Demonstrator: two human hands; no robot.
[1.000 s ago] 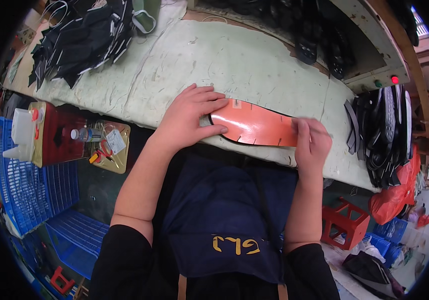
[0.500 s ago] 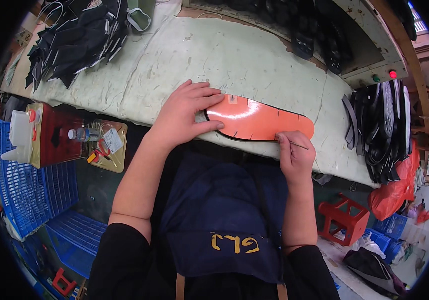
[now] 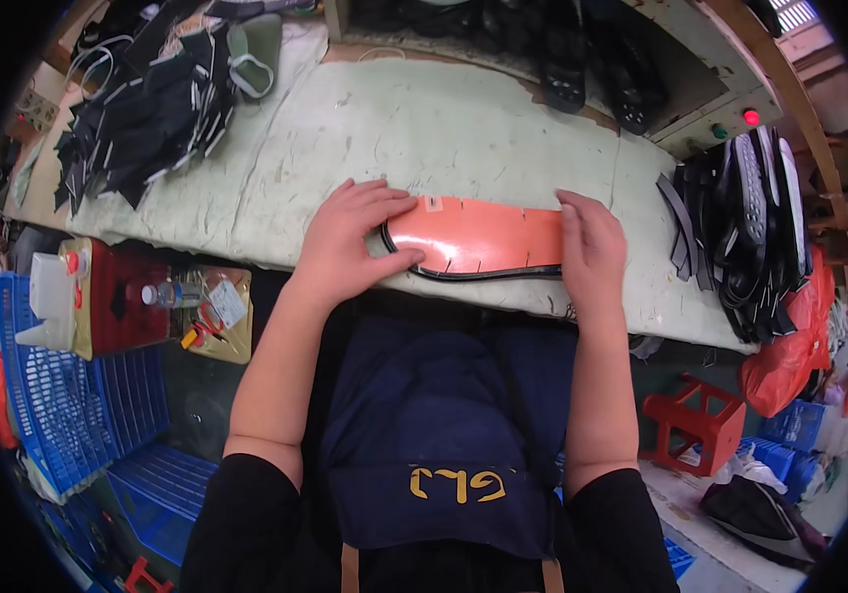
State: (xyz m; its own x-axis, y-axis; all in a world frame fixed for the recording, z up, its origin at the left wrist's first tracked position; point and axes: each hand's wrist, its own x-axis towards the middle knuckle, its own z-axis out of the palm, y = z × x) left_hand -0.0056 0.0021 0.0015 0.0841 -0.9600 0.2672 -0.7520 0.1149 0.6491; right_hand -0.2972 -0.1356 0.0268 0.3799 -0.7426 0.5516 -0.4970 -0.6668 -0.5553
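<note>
An orange, glossy sole-shaped template (image 3: 488, 237) with short dark marks along its edges lies over a black sole-shaped piece (image 3: 503, 275), whose dark edge shows along the near side. My left hand (image 3: 350, 240) is closed on the rounded left end, thumb on top at the near edge and fingers along the far edge. At the other end my right hand (image 3: 594, 240) grips the template, covering its tip. The thin stick-like tool seen before cannot be made out now.
Black cut pieces (image 3: 152, 124) are heaped on the pale worktable (image 3: 453, 128) at far left. Black straps and shoe parts (image 3: 745, 227) hang at its right end. Below left are a cut-open container (image 3: 122, 296) and blue crates (image 3: 58, 395); a red stool (image 3: 695, 425) stands right.
My right hand has moved from marking at the near edge with a thin tool to gripping the right end. The template's near side has tilted up slightly, baring more black edge.
</note>
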